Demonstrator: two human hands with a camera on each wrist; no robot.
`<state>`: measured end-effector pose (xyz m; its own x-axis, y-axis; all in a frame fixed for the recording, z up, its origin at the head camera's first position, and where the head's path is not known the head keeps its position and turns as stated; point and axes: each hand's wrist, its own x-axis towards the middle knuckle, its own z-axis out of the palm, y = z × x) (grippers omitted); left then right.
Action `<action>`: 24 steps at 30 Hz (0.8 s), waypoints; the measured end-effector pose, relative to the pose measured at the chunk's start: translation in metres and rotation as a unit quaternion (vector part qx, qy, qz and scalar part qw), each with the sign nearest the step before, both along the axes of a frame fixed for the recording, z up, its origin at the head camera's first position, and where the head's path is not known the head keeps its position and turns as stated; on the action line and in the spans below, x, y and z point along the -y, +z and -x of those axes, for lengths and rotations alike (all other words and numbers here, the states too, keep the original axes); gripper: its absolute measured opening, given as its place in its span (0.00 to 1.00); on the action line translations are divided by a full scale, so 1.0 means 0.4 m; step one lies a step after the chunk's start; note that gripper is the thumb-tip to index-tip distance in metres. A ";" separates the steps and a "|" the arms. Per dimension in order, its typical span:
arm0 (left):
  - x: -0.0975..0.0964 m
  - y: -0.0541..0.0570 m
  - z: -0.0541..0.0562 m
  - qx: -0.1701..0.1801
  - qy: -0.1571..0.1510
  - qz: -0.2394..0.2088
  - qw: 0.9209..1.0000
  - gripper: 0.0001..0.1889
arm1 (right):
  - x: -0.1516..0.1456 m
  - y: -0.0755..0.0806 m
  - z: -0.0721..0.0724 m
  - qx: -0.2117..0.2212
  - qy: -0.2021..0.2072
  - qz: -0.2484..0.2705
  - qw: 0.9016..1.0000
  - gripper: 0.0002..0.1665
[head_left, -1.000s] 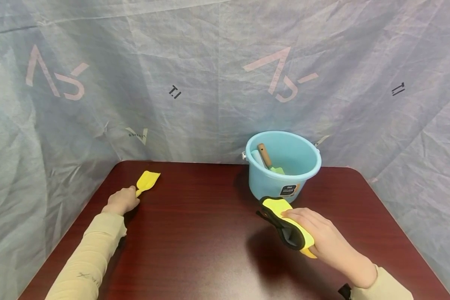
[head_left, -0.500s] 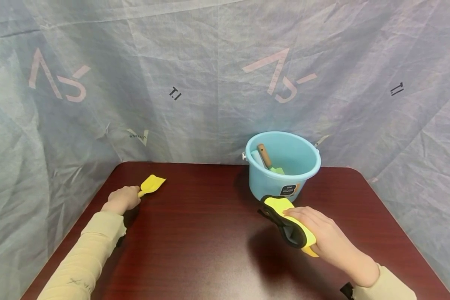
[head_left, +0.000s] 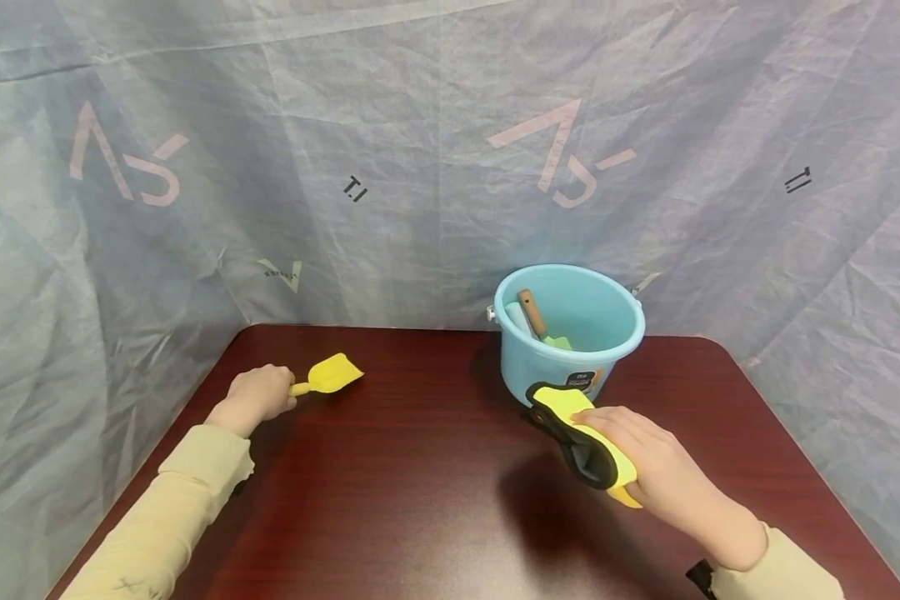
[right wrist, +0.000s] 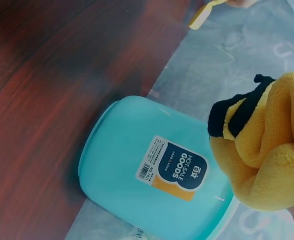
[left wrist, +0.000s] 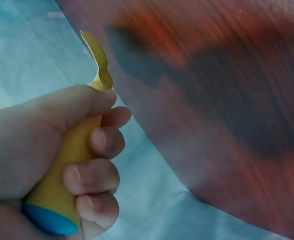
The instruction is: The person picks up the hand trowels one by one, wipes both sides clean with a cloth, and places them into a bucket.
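My left hand [head_left: 257, 400] grips a small yellow shovel [head_left: 335, 373] by its handle, over the left part of the table. In the left wrist view, the fingers curl round the thick handle [left wrist: 73, 150], which has a blue end. The blade points right in the head view. On the right, my right hand [head_left: 660, 471] holds a folded yellow cloth [head_left: 570, 403] with black edging, raised in front of the light blue bucket [head_left: 540, 377]. Fluffy yellow fabric [right wrist: 266, 175] fills the right side of the right wrist view and hides most of that hand.
Inside the bucket lean a wooden-handled tool [head_left: 531, 312] with a light green head and a pale blue item [head_left: 518, 317]. The bucket stands at the back right of the dark red table [head_left: 390, 467]. Grey fabric sheets [head_left: 435, 167] surround the table's back and sides.
My left hand has moved slightly right with the shovel, whose blade has swung from pointing up and right to pointing more to the right. The right hand and cloth have barely shifted.
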<state>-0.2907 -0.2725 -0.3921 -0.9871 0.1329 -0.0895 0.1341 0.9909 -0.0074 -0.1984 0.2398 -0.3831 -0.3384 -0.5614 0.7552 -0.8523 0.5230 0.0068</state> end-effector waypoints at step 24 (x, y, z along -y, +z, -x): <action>-0.136 0.079 -0.082 -0.120 -0.165 0.006 0.979 0.11 | 0.000 0.075 -0.007 -0.035 -0.012 -0.016 0.999 0.24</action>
